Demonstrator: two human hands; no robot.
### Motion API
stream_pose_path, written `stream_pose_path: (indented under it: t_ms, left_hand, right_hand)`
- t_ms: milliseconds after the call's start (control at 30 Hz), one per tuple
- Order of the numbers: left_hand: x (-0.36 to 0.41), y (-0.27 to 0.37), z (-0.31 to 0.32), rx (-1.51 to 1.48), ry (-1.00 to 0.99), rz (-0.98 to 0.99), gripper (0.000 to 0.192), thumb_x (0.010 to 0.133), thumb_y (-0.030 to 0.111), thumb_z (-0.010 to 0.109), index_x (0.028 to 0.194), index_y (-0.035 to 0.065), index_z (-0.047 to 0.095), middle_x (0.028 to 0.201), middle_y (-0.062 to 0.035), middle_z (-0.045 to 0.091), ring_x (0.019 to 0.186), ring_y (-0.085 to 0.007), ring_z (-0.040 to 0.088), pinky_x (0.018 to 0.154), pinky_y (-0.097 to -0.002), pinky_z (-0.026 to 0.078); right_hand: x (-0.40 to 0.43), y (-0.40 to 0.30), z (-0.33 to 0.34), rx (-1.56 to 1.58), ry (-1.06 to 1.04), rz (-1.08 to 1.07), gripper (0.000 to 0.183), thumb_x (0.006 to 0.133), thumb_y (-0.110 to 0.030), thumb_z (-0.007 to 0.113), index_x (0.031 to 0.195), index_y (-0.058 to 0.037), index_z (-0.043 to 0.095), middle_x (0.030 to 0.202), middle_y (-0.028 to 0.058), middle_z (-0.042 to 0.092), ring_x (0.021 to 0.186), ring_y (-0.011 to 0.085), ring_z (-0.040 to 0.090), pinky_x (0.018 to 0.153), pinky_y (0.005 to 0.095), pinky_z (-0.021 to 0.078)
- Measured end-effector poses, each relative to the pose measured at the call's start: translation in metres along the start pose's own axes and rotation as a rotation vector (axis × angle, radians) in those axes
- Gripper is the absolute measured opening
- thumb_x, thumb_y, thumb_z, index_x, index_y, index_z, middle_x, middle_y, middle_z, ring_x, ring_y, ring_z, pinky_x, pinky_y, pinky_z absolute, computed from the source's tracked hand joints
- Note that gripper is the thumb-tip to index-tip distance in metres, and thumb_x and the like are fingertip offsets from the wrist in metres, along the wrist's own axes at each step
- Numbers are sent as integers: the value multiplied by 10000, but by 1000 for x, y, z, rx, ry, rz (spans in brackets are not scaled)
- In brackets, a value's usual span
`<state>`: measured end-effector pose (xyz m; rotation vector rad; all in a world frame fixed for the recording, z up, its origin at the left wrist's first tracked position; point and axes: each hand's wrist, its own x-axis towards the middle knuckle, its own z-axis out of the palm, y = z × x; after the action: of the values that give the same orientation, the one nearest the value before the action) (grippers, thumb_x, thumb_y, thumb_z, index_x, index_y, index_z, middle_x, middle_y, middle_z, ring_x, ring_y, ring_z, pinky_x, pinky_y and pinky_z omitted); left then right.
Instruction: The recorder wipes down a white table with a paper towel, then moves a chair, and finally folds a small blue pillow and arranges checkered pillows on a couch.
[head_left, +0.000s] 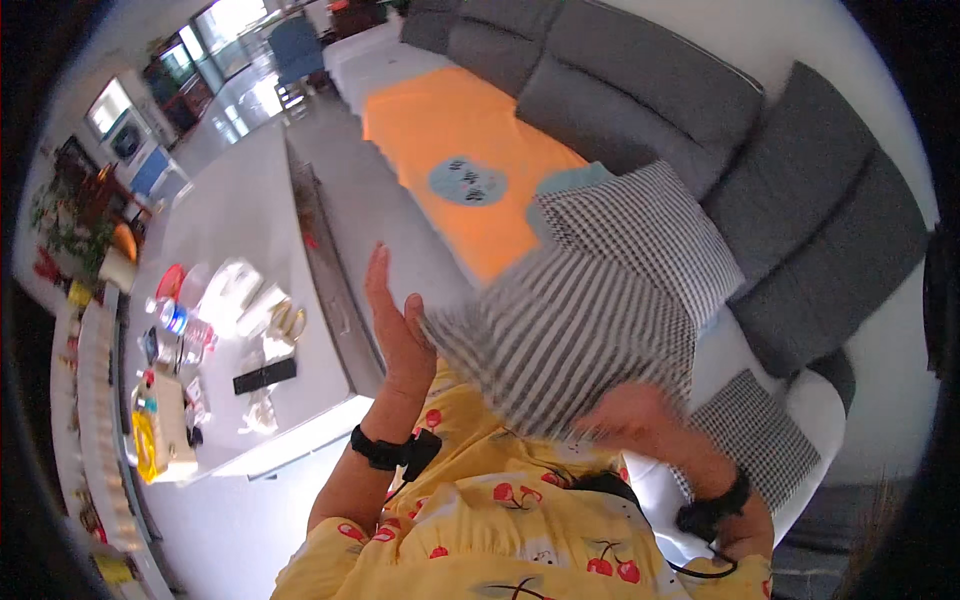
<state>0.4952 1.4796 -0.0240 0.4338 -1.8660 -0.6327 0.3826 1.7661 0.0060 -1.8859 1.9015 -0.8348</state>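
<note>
A cushion or folded cloth with grey and white stripes (577, 330) lies tilted in front of me, blurred by motion. Beside its left corner my left hand (401, 330) is raised, fingers extended and thumb apart; whether the palm touches the fabric is unclear. My right hand (637, 420) overlaps the lower right edge, too blurred to show whether its fingers grip. Behind the stripes, a black-and-white houndstooth cushion (660, 232) leans toward the sofa back. An orange cloth (480, 112) with a blue oval print is spread along the sofa seat.
The grey sofa (637, 82) runs along the right, with another checked cloth (757, 435) on its near end. On the left stands a long table (225, 180) holding a plastic bottle (180, 319), a black remote control (265, 376) and a cream box (169, 424).
</note>
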Motion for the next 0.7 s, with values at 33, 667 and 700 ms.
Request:
stream_pose_path:
  t_ms: [33, 667, 700]
  left_hand:
    - [0, -1, -6, 12, 15, -8, 402, 919, 159, 464, 1290, 25, 390, 1331, -199, 399, 1217, -338, 407, 992, -385, 352]
    - [-108, -18, 43, 355, -1004, 43, 603, 878, 313, 481, 1377, 47, 271, 1426, -202, 251, 1332, -383, 197, 1020, -631, 135]
    - [-108, -19, 42, 360, -1003, 32, 603, 878, 313, 481, 1377, 47, 271, 1426, -202, 251, 1332, -383, 197, 1020, -631, 135]
  right_hand:
    - [2, 3, 34, 68, -80, -104, 304, 698, -212, 654, 978, -92, 662, 790, 104, 645, 725, 280, 620, 629, 384, 483]
    - [32, 75, 102, -507, 79, 213, 707, 791, -465, 519, 1278, 31, 392, 1309, 209, 400, 1245, 384, 329, 1068, 480, 208]
    - [33, 76, 103, -502, 72, 206, 707, 791, -465, 519, 1278, 31, 392, 1309, 209, 400, 1245, 384, 329, 1068, 480, 208]
